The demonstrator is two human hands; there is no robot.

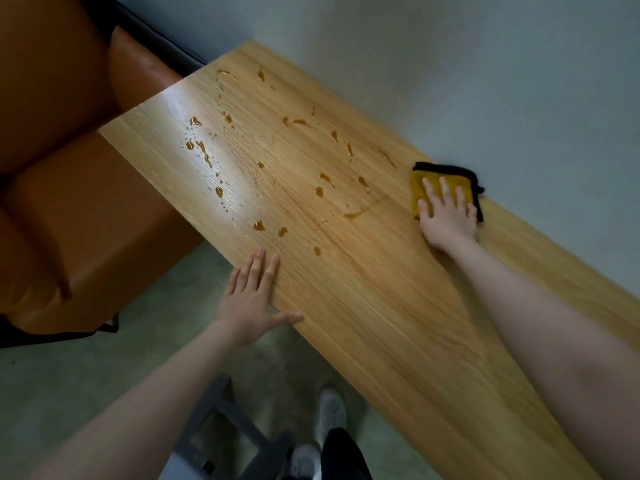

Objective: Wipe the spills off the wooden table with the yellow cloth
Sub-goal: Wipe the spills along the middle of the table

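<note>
Our right hand (446, 216) flat, fingers spread, pressing folded yellow black-edged cloth (445, 188) at far edge of long wooden table (381, 323). Left hand (251, 299) flat on near edge, holding nothing. Amber spills (259, 168) everywhere; we judge wiping barely begun.

between my hands the wooden table (363, 306) lay open, only flat spills (263, 174) on it, wall (450, 81) closing the far edge.
</note>
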